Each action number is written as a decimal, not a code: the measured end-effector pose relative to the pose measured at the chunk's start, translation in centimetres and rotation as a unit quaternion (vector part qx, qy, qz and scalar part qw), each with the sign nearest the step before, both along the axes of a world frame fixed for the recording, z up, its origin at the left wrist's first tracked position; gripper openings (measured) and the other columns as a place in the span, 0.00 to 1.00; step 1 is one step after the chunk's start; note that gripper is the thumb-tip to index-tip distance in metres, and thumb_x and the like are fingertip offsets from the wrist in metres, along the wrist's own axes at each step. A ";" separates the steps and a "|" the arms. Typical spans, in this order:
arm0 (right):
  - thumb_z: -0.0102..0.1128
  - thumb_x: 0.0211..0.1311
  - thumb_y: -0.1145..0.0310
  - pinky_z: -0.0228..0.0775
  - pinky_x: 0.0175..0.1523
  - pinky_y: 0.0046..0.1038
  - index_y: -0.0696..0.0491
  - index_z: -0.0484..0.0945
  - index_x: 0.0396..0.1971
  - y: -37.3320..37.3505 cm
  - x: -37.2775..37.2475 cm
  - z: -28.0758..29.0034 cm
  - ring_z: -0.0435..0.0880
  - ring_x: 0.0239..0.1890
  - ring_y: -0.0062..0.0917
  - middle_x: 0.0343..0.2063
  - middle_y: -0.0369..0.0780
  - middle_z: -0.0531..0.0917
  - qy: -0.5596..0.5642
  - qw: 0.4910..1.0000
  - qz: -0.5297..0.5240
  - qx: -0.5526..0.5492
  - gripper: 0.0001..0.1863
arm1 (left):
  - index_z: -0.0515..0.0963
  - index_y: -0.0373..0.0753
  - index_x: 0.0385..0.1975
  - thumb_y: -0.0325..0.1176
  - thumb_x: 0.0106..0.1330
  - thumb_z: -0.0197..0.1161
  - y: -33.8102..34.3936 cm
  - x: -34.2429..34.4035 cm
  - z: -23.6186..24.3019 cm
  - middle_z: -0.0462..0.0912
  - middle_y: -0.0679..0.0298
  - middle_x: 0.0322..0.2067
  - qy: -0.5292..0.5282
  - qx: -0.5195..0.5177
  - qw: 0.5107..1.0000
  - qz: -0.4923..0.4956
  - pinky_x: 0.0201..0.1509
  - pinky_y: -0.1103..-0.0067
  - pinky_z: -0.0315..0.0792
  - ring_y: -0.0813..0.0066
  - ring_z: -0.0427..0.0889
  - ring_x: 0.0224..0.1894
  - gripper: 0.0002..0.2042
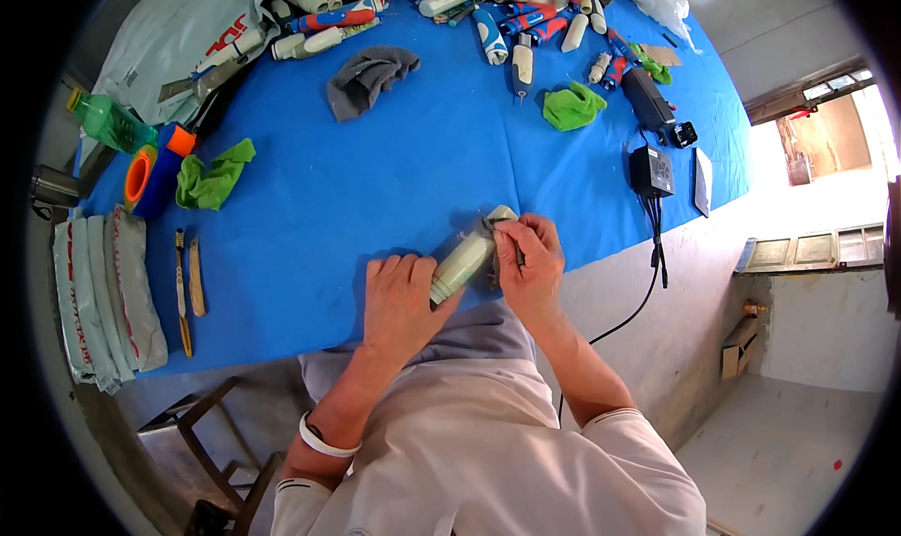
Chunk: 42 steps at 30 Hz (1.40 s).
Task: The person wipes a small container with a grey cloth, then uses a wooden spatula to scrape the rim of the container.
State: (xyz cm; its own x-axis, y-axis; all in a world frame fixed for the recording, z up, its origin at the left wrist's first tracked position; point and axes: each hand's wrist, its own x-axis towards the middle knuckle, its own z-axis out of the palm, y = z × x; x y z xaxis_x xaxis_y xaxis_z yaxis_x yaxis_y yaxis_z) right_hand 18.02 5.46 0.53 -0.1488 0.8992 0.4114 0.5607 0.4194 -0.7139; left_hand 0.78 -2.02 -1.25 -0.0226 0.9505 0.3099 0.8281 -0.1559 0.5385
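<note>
Near the table's front edge, a pale cream-green cylindrical tool casing (465,259) lies slanted between my hands. My left hand (399,301) is closed round its lower end, with the fingers bent over the cloth side. At the upper end, my right hand (532,259) is closed in a pinch. Between its thumb and fingertips is a small dark thin piece (519,252), too small to name, set close against the casing. Some greyish fuzz or debris shows along the casing's side.
The blue-covered table (375,198) carries several blue, red and cream tool casings (488,37) at the back. A grey cloth (371,81), green cloths (572,106), a toothbrush (181,292), a wooden stick (195,275), stacked bags (103,297), tape rolls (155,170) and a corded black box (650,170) lie around.
</note>
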 end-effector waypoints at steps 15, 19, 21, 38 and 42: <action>0.68 0.61 0.78 0.76 0.36 0.33 0.55 0.84 0.39 -4.6 -1.3 0.0 0.82 0.33 0.38 0.37 0.46 0.79 -0.025 0.988 0.150 0.016 0.07 | 0.74 0.41 0.36 0.38 0.47 0.78 0.0 -0.2 -0.3 0.78 0.62 0.30 0.014 -0.006 1.000 -0.003 0.45 0.66 0.64 0.61 0.76 0.35 0.21; 0.68 0.61 0.77 0.76 0.35 0.35 0.55 0.84 0.40 -0.5 0.3 -0.9 0.82 0.32 0.40 0.38 0.46 0.79 -0.041 0.994 0.058 0.080 0.08 | 0.74 0.41 0.36 0.38 0.46 0.79 0.0 0.0 -0.3 0.78 0.62 0.30 -0.011 0.012 1.000 0.003 0.45 0.66 0.64 0.60 0.76 0.35 0.22; 0.67 0.60 0.77 0.77 0.38 0.34 0.55 0.84 0.40 0.1 0.5 -0.5 0.82 0.36 0.41 0.39 0.47 0.79 -0.036 0.999 0.029 0.024 0.08 | 0.74 0.41 0.35 0.38 0.45 0.79 0.1 0.0 -0.2 0.78 0.62 0.30 -0.003 0.013 1.000 0.007 0.45 0.66 0.64 0.61 0.76 0.35 0.22; 0.64 0.51 0.80 0.78 0.39 0.38 0.53 0.82 0.41 -4.0 -2.0 0.7 0.82 0.39 0.43 0.41 0.45 0.80 -0.068 0.979 0.190 0.029 0.15 | 0.74 0.41 0.36 0.39 0.47 0.78 0.0 -0.4 -0.3 0.79 0.62 0.30 0.012 -0.008 1.000 -0.003 0.46 0.66 0.65 0.61 0.76 0.36 0.21; 0.66 0.54 0.79 0.77 0.39 0.38 0.54 0.82 0.40 -0.4 -0.8 0.3 0.82 0.37 0.43 0.38 0.45 0.79 -0.097 0.985 0.111 0.094 0.12 | 0.74 0.41 0.35 0.37 0.44 0.78 0.1 0.0 -0.2 0.79 0.62 0.31 -0.006 0.011 1.000 0.006 0.45 0.66 0.65 0.60 0.76 0.36 0.21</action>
